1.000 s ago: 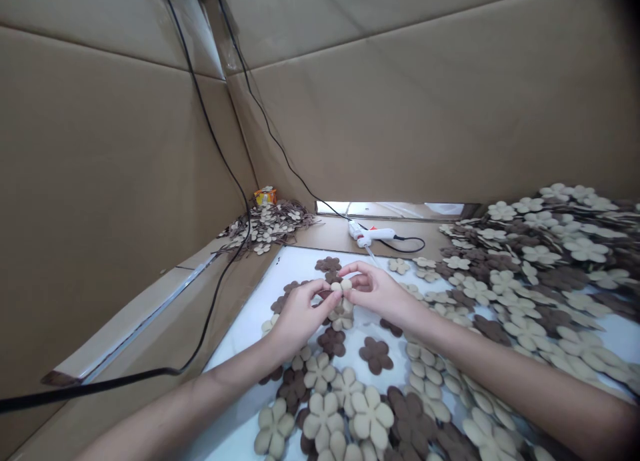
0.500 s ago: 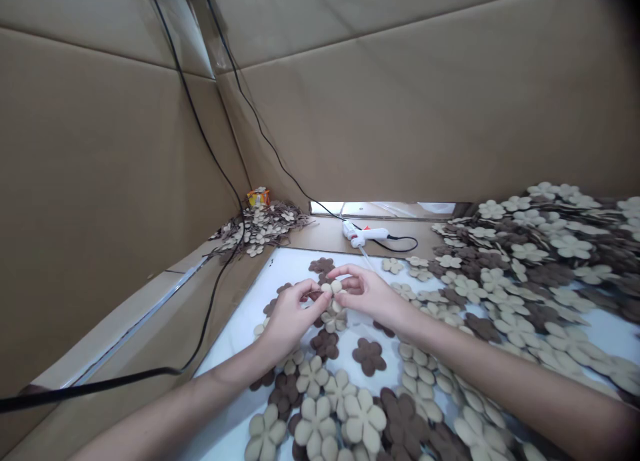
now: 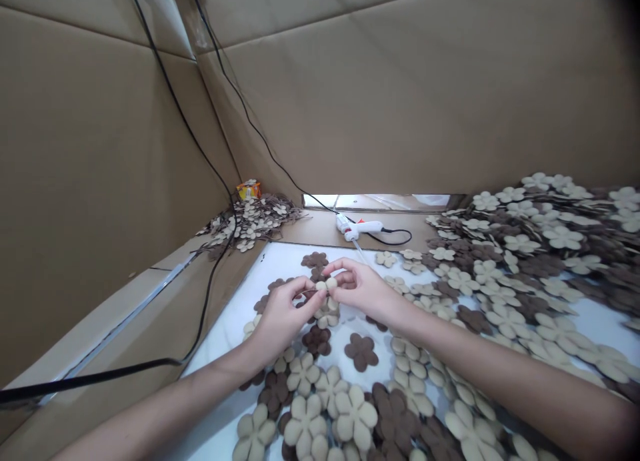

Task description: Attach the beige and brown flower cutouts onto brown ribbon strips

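Between my two hands is a small cream flower (image 3: 327, 285) with rounded petals, held just above the white board (image 3: 225, 331). My left hand (image 3: 289, 307) pinches it from the left, thumb and forefinger closed; a thin dark strip or stem shows by those fingers. From the right, my right hand (image 3: 361, 289) grips the same flower between thumb and fingertips. Part of the flower is hidden by the fingers. Below it lies another cream flower (image 3: 328, 314), and a dark brown flower (image 3: 361, 351) rests flat on the board nearer to me.
A white glue gun (image 3: 357, 229) with a black cord lies behind the board. Large heaps of cream and brown flowers (image 3: 505, 321) spread to the right. A pile of small stemmed flowers (image 3: 255, 221) sits in the far left corner. A black cable (image 3: 205, 307) hangs along the left side.
The view has shifted slightly, so everything sits a little further left and the background higher. Both hands keep hold of the small cream flower with nearly the same grip.
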### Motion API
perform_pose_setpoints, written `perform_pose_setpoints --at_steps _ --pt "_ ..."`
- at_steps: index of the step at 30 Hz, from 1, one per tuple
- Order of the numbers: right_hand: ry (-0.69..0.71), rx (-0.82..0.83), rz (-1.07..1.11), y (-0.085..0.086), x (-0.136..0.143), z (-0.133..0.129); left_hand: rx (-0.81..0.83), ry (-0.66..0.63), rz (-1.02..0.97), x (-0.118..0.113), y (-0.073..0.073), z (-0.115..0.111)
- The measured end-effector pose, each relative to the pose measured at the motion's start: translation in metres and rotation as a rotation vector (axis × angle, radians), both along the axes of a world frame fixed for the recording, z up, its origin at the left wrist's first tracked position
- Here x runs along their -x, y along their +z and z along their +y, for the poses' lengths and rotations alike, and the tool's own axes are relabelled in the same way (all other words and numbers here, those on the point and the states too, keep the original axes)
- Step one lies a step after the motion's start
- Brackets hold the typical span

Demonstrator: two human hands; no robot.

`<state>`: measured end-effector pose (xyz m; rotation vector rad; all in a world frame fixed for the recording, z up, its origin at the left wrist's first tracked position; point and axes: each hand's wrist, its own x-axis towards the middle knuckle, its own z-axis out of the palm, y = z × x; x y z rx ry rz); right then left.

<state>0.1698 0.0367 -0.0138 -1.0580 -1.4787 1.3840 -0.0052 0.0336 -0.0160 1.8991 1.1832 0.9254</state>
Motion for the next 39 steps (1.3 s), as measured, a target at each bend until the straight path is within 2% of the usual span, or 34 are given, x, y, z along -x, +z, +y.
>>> perform_pose_setpoints --at_steps 6,14,18,21,24,31,39 --pt "-0.005 0.092 -0.006 0.002 0.0 0.002 0.003 -0.017 0.025 0.0 0.002 -0.002" --pt "0.013 0.105 -0.04 0.0 -0.002 0.004 -0.027 -0.003 0.045 -0.002 0.003 -0.005" --pt "0.006 0.13 -0.049 0.01 -0.001 0.0 -0.042 -0.009 0.038 -0.002 0.004 -0.006" --pt "-0.035 0.213 -0.003 0.019 0.001 -0.006 -0.038 -0.009 0.025 -0.001 0.004 -0.006" --pt "-0.037 0.262 0.042 0.021 0.001 -0.007 -0.023 -0.007 0.014 0.0 0.004 -0.006" --pt "0.044 0.137 -0.004 0.005 -0.001 0.002 0.007 -0.023 0.003 0.0 0.005 -0.007" --pt "0.052 0.066 -0.027 0.006 0.0 0.0 -0.014 -0.012 0.012 -0.001 0.003 -0.008"
